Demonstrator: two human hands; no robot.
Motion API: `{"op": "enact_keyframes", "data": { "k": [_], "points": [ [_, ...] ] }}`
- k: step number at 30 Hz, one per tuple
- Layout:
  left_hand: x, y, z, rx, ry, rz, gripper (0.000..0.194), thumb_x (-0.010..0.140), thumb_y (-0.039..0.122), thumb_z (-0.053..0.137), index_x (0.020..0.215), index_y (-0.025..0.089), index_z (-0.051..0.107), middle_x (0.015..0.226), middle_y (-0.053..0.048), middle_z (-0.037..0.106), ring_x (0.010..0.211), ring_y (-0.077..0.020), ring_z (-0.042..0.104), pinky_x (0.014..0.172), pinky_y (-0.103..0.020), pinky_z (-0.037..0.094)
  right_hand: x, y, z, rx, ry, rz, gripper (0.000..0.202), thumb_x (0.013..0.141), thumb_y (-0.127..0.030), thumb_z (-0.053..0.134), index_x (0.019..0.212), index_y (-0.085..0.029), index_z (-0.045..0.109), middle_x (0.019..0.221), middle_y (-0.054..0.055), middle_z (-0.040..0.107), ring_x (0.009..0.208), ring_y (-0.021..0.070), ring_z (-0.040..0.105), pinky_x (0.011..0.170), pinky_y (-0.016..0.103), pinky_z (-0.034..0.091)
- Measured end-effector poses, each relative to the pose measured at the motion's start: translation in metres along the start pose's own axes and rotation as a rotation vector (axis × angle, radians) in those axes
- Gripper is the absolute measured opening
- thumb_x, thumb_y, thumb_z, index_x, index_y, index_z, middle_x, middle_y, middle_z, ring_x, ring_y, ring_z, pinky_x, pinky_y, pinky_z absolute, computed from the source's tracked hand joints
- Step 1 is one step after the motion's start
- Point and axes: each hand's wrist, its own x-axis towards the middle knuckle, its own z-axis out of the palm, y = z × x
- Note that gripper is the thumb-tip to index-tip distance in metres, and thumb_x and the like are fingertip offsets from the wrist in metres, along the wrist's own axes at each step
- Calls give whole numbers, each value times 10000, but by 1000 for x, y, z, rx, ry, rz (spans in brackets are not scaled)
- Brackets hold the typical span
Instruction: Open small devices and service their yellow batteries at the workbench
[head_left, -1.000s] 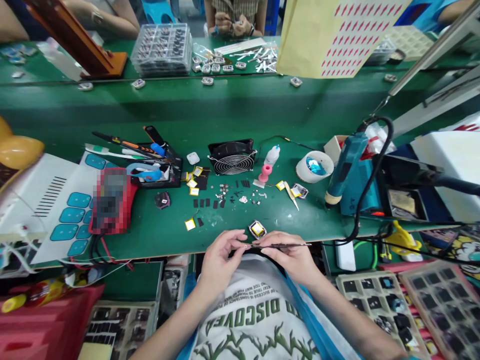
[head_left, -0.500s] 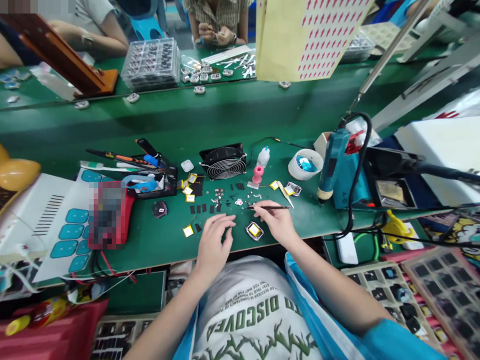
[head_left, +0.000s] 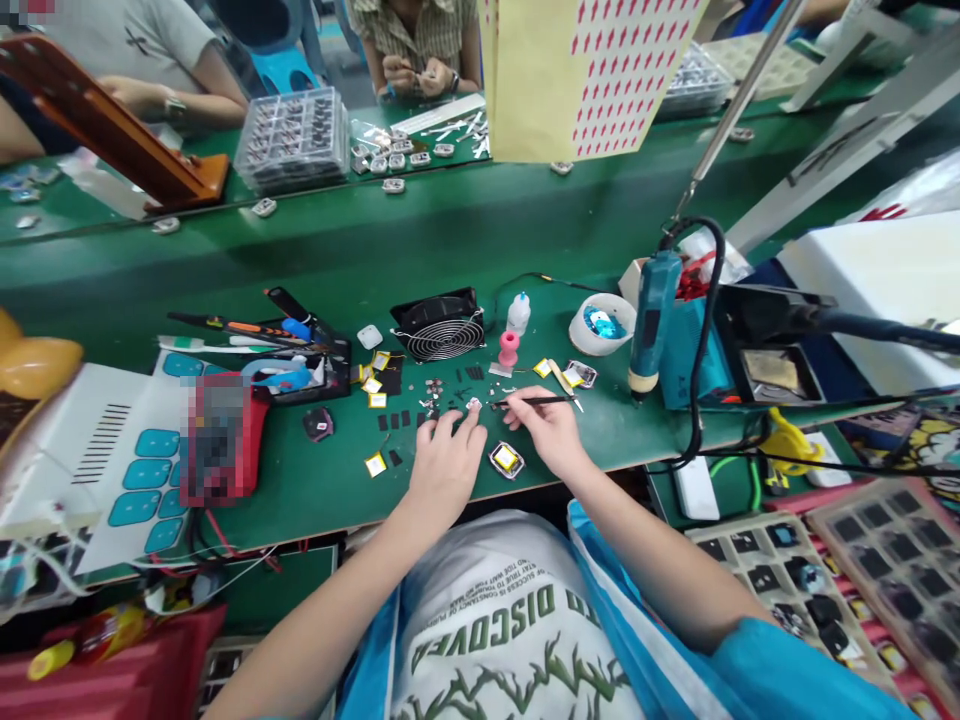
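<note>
My left hand (head_left: 448, 455) is over the green mat, palm down with its fingers apart, fingertips beside a small white-and-red part (head_left: 473, 404). In my right hand (head_left: 546, 430) is a thin dark tool, which looks like tweezers (head_left: 544, 400), its tip pointing left toward that part. Between the hands, nearer the bench edge, lies an open case with a yellow-edged battery (head_left: 508, 459). Black strips (head_left: 394, 421) and a loose battery (head_left: 375, 463) lie left of my left hand. Whether my left fingertips press on anything is too small to tell.
A fan (head_left: 439, 328), a pink dispenser (head_left: 508, 348), a bottle (head_left: 518, 313) and a white tub (head_left: 601, 325) stand behind the hands. An electric screwdriver (head_left: 654, 320) hangs at right, a red meter (head_left: 225, 440) sits left. Across the bench, a person's hands (head_left: 416, 75) are at work.
My left hand has moved forward and right, onto the small parts, its fingers more spread. My right hand still holds the dark tool, shifted only slightly. The camera view has shifted a little.
</note>
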Motion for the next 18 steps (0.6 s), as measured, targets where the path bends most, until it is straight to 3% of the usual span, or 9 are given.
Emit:
{"op": "enact_keyframes", "data": {
  "k": [3,5,7,9,12,14,16,17,18],
  "points": [
    [-4,2,2,-107,49,-43,308,1019,-25,495,1152,174,689,1342,-82,862,1108,-290,797,879,-460,601,-7,-6,-21,-86,-47,22,788,998,-1021,557,912,-238,591,675,76,668,564,210,629,581,347,540],
    [-11,7,3,-186,101,-106,323,1010,-30,503,1191,184,663,1305,-75,869,1164,-277,814,947,-447,623,-15,-12,-37,-191,-92,13,837,1024,-1061,454,849,-250,568,603,54,575,526,200,540,563,347,452],
    [-19,16,1,-253,120,-161,294,1033,-18,534,1198,197,646,1337,-62,860,1241,-274,803,1016,-442,614,-22,-23,-48,-306,-132,-11,743,1091,-928,474,777,-258,533,603,65,539,575,211,521,623,361,397],
    [-25,25,-2,-345,104,-176,286,1052,-1,564,1225,209,651,1402,-42,843,1307,-268,766,1064,-435,598,-26,-37,-54,-595,-206,17,560,1161,-654,534,784,-240,511,725,124,642,704,262,623,713,385,369],
    [-28,33,0,-472,72,-137,367,1052,-8,563,1321,218,669,1479,-15,816,1344,-256,696,1099,-412,584,-27,-60,-51,-1254,-418,200,317,1259,-314,488,1027,-174,651,1140,201,800,1096,366,803,810,411,392],
    [-28,34,8,-510,48,-114,403,1062,4,595,1387,227,682,1516,-2,800,1322,-262,668,1088,-415,575,-27,-66,-49,-1497,-509,284,300,1294,-285,466,1201,-148,716,1268,196,799,1255,362,809,859,410,459],
    [-29,38,18,-535,22,-139,376,1078,57,699,1409,235,710,1481,-1,812,1278,-263,661,1063,-418,573,-29,-63,-50,-1587,-454,181,271,1265,-319,569,1140,-138,728,1165,178,793,1176,349,827,873,411,533],
    [-30,42,21,-535,13,-174,353,1071,105,774,1396,236,731,1428,-3,827,1248,-259,666,1042,-414,577,-33,-58,-51,-1608,-378,36,260,1227,-336,652,1057,-147,709,1080,167,775,1092,348,828,867,418,569],
    [-32,48,24,-530,-2,-212,341,1052,161,847,1372,233,755,1375,-10,836,1223,-253,674,1028,-409,585,-37,-52,-53,-1589,-268,-204,290,1175,-354,734,962,-171,663,979,152,739,969,347,814,826,434,597]
  ]
}}
